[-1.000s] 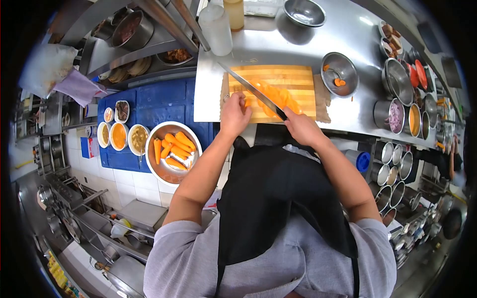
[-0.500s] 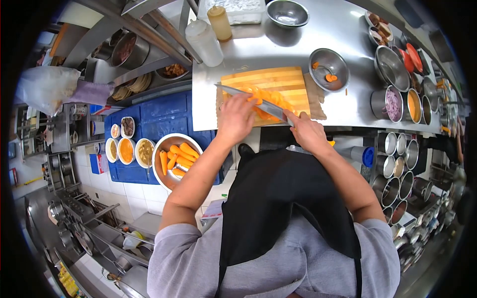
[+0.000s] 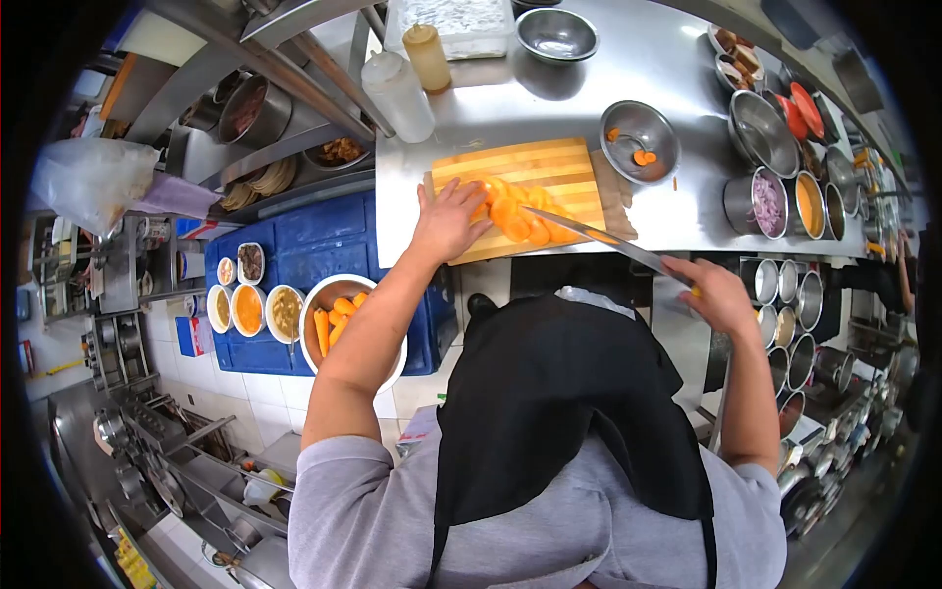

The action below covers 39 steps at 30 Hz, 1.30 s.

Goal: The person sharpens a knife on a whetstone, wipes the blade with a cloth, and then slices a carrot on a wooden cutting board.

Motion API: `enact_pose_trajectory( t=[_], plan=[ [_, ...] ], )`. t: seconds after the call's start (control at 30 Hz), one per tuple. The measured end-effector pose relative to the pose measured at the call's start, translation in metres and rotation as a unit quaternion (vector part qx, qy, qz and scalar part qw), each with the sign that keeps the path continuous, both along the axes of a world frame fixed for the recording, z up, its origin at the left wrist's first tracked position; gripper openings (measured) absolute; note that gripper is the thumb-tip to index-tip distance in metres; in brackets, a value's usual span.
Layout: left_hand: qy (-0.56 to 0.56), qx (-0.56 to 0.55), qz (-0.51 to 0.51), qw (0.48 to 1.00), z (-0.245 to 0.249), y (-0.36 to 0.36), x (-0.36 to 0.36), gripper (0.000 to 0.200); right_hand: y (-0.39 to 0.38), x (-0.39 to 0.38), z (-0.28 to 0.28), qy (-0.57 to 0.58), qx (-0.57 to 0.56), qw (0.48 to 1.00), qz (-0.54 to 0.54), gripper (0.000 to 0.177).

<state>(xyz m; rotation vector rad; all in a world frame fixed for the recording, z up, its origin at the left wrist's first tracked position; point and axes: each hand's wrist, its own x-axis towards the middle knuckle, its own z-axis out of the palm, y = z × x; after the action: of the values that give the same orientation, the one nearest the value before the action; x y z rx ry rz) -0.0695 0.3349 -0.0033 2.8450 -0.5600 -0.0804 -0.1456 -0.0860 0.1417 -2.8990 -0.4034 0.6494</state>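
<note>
Thin orange slices (image 3: 520, 214), which look like carrot, lie heaped on a striped wooden cutting board (image 3: 564, 162). My left hand (image 3: 451, 218) rests at the left end of the heap, fingers apart and touching the slices. My right hand (image 3: 716, 293) is closed around the handle of a long kitchen knife (image 3: 628, 247). Its blade points left, with the tip at the slices. A steel bowl (image 3: 620, 162) right of the board holds a few orange pieces. Whole peeled carrots (image 3: 322, 332) sit in a white-rimmed bowl (image 3: 395, 368), partly hidden by my left forearm.
Two squeeze bottles (image 3: 400, 98) stand behind the board, near another steel bowl (image 3: 557, 37). To the right are a pot of sliced purple onion (image 3: 767, 204) and a pot with orange contents (image 3: 810, 204). A blue chest lid (image 3: 329, 231) bears several small tubs.
My right hand has swung right with the knife, drawing the blade out from across the heap. My left hand has shifted slightly left and its fingers have spread.
</note>
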Motion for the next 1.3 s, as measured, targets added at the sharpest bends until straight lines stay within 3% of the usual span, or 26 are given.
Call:
enact_pose_trajectory(
  t=[0.07,0.13,0.27,0.43,0.63,0.7,0.83,0.9,1.03,1.1,1.13,1.2,1.3],
  plan=[
    [-0.010,-0.024,0.010,1.000,0.002,0.006,0.001,0.050,-0.018,-0.006,0.020,0.076,-0.018,0.994,-0.081,0.058],
    [-0.007,-0.183,0.107,0.977,0.003,0.012,0.003,0.052,-0.032,-0.014,0.002,0.040,0.009,0.995,-0.090,0.059],
    [0.021,-0.248,0.195,0.949,-0.025,-0.008,-0.005,0.050,-0.013,-0.010,-0.048,0.008,0.090,0.986,-0.138,0.061],
    [-0.007,-0.200,0.230,0.952,-0.043,-0.020,-0.003,0.047,0.013,-0.006,-0.073,0.015,0.167,0.969,-0.181,0.062],
    [0.155,-0.272,0.246,0.917,-0.036,0.005,0.003,0.044,0.003,-0.010,-0.087,0.046,0.176,0.962,-0.202,0.064],
    [0.166,-0.372,0.275,0.871,-0.034,0.012,0.007,0.039,0.001,-0.009,-0.090,0.047,0.181,0.962,-0.200,0.065],
    [0.192,-0.379,0.319,0.847,-0.038,0.022,0.031,0.035,0.005,0.002,-0.085,0.064,0.179,0.960,-0.203,0.065],
    [0.103,-0.227,0.284,0.926,-0.044,0.022,0.038,0.034,0.007,0.007,-0.085,0.054,0.199,0.960,-0.189,0.064],
    [0.192,-0.282,0.279,0.898,-0.024,0.013,0.040,0.035,0.010,0.008,-0.079,0.056,0.198,0.961,-0.184,0.064],
    [-0.110,-0.142,0.163,0.970,-0.019,0.008,0.026,0.037,0.009,0.008,-0.079,0.083,0.187,0.958,-0.200,0.062],
    [-0.111,-0.143,0.161,0.970,-0.019,0.004,0.022,0.037,0.008,0.007,-0.080,0.081,0.186,0.958,-0.201,0.062],
    [0.004,-0.204,0.249,0.947,-0.020,-0.006,0.010,0.037,0.006,0.003,-0.084,0.082,0.190,0.960,-0.190,0.059],
    [0.044,-0.181,0.255,0.949,-0.028,-0.022,-0.004,0.036,0.004,0.002,-0.097,0.109,0.188,0.956,-0.199,0.056]
  ],
)
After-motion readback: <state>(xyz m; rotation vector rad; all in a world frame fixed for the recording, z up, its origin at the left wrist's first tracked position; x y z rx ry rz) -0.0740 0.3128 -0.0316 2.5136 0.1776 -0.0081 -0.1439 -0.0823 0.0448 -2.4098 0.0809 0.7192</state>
